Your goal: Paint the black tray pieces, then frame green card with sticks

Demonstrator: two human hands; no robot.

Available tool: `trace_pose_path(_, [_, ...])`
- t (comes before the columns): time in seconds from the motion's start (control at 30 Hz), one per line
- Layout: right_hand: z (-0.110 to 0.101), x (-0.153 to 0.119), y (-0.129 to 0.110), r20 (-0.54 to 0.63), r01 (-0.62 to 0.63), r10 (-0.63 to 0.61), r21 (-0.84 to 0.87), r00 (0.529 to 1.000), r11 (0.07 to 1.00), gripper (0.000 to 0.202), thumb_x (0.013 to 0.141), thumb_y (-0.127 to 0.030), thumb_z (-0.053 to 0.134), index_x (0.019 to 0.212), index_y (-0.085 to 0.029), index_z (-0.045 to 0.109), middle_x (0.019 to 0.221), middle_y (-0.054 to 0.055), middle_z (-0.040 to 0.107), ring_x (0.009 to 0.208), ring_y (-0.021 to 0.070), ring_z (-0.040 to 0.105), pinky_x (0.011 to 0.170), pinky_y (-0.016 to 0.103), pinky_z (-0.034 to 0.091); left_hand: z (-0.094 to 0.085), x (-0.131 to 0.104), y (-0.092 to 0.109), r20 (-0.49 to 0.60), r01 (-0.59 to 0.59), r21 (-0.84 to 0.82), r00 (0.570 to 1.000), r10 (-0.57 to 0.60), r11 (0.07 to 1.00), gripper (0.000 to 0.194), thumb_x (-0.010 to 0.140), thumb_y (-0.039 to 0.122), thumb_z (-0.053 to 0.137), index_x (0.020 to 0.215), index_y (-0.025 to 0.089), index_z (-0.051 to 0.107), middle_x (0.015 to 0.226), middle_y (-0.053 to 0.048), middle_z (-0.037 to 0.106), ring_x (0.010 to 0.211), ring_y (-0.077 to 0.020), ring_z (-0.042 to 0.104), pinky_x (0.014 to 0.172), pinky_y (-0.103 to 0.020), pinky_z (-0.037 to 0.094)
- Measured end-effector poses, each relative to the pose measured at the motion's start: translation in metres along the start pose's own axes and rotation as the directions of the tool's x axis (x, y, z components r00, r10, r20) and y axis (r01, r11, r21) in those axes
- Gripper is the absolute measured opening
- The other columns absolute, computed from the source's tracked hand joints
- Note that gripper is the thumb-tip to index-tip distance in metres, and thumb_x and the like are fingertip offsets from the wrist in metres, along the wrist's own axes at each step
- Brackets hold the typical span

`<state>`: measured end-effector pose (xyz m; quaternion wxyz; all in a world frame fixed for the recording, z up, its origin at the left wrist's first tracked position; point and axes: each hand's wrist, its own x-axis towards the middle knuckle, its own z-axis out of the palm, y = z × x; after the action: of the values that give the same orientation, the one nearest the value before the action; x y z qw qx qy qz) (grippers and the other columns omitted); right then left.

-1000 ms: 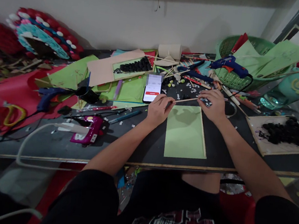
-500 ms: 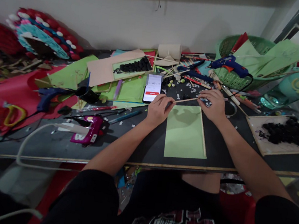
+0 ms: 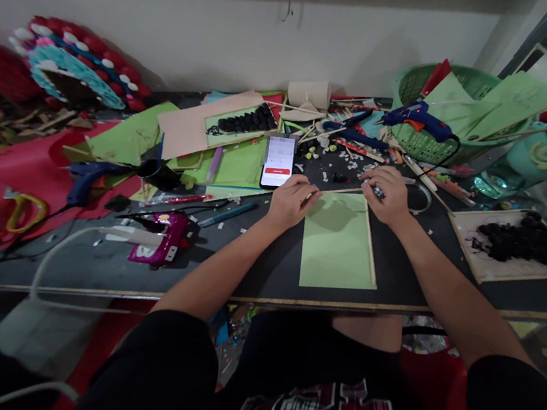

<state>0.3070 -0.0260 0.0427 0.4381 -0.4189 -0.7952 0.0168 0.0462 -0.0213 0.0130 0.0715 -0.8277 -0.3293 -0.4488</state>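
Observation:
A thin wooden stick (image 3: 343, 191) spans between my two hands at the far edge of a light green sheet (image 3: 336, 247). My left hand (image 3: 292, 202) pinches its left end near the sheet's far left corner. My right hand (image 3: 386, 194) has its fingers closed on the right end, with a small dark thing, too hidden to name, under the palm. Along the sheet's right edge lies another wooden strip (image 3: 372, 245). A lit phone (image 3: 278, 162) is just beyond my left hand.
Left are a magenta power strip (image 3: 161, 238), a blue glue gun (image 3: 92, 182) and scissors (image 3: 25, 213). Behind stand a green basket (image 3: 413, 139) holding paper, another glue gun (image 3: 420, 120) and a bottle (image 3: 515, 163). A framed panel with black lumps (image 3: 471, 238) lies right.
Both hands have moved slightly, and the stick now sits a little lower, closer to the sheet's far edge. Both hands still hold it.

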Motion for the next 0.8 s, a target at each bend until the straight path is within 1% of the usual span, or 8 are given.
trace_pose_path(0.13, [-0.003,0.007,-0.001,-0.032,-0.045,0.044,-0.049,0.999,0.998,0.030,0.094,-0.043,0.049,0.073,-0.025,0.059,0.092,0.005,0.075,0.097,0.0236,0.066,0.096,0.047,0.048,-0.002,0.002,0.001,-0.020,-0.003,-0.016,1.000,0.002,1.000,0.021,0.099,0.032,0.055,0.090,0.018,0.068,0.081,-0.006,0.072,0.087,-0.0195,0.066,0.076,-0.032,0.053])
trace_pose_path(0.23, [-0.021,0.034,-0.004,-0.199,-0.237,0.193,-0.228,0.961,0.944,0.021,0.091,-0.043,0.054,0.091,-0.024,0.061,0.104,0.009,0.071,0.110,0.0292,0.061,0.104,0.054,0.042,-0.006,0.004,0.002,0.021,-0.063,-0.007,0.998,0.063,0.998,0.018,0.099,0.028,0.056,0.091,0.018,0.069,0.081,-0.005,0.073,0.088,-0.0194,0.065,0.077,-0.031,0.053])
trace_pose_path(0.27, [-0.029,0.046,-0.004,-0.253,-0.339,0.268,-0.303,0.930,0.890,0.024,0.088,-0.042,0.058,0.102,-0.022,0.061,0.115,0.012,0.068,0.118,0.0314,0.056,0.106,0.055,0.040,-0.007,0.004,0.002,0.052,-0.084,-0.005,0.995,0.084,0.996,0.019,0.099,0.027,0.055,0.091,0.018,0.070,0.081,-0.005,0.074,0.089,-0.0196,0.064,0.078,-0.031,0.053])
trace_pose_path(0.33, [-0.048,0.072,-0.003,-0.306,-0.533,0.438,-0.432,0.846,0.727,0.051,0.080,-0.043,0.070,0.121,-0.016,0.055,0.134,0.019,0.057,0.128,0.0363,0.047,0.109,0.057,0.038,-0.007,0.004,0.000,0.132,-0.103,0.000,0.986,0.102,0.995,0.021,0.099,0.026,0.054,0.092,0.018,0.072,0.082,-0.004,0.075,0.092,-0.0203,0.064,0.081,-0.032,0.054])
trace_pose_path(0.43, [-0.070,0.103,0.008,-0.175,-0.675,0.717,-0.539,0.675,0.503,0.074,0.075,-0.051,0.077,0.128,-0.007,0.051,0.137,0.030,0.054,0.130,0.0425,0.047,0.111,0.065,0.032,-0.004,0.003,-0.004,0.231,-0.070,0.023,0.971,0.062,0.997,0.024,0.098,0.029,0.055,0.092,0.018,0.075,0.093,-0.006,0.076,0.101,-0.0235,0.063,0.088,-0.036,0.055])
trace_pose_path(0.5, [-0.077,0.115,0.019,-0.038,-0.624,0.785,-0.630,0.619,0.462,0.062,0.077,-0.046,0.076,0.117,-0.001,0.058,0.129,0.033,0.059,0.124,0.0476,0.053,0.104,0.070,0.034,-0.002,0.002,-0.005,0.261,-0.048,0.044,0.965,0.035,0.998,0.023,0.096,0.030,0.059,0.090,0.018,0.077,0.107,-0.008,0.075,0.111,-0.0268,0.062,0.093,-0.040,0.055])
trace_pose_path(0.63, [-0.084,0.120,0.042,0.064,-0.554,0.765,-0.652,0.641,0.518,0.034,0.083,-0.032,0.073,0.099,-0.005,0.062,0.121,0.029,0.064,0.119,0.0446,0.059,0.100,0.064,0.041,-0.004,0.002,0.002,0.317,0.008,0.114,0.947,-0.044,0.993,0.018,0.093,0.029,0.063,0.092,0.021,0.079,0.131,-0.011,0.067,0.125,-0.0300,0.056,0.100,-0.047,0.053])
trace_pose_path(0.8, [-0.086,0.111,0.050,-0.047,-0.613,0.677,-0.474,0.735,0.633,0.042,0.079,-0.050,0.076,0.097,-0.016,0.060,0.108,0.016,0.070,0.114,0.0338,0.058,0.104,0.053,0.041,-0.008,0.005,0.009,0.361,0.045,0.198,0.925,-0.116,0.979,0.014,0.090,0.023,0.066,0.095,0.022,0.079,0.139,-0.012,0.061,0.131,-0.0313,0.054,0.101,-0.049,0.053])
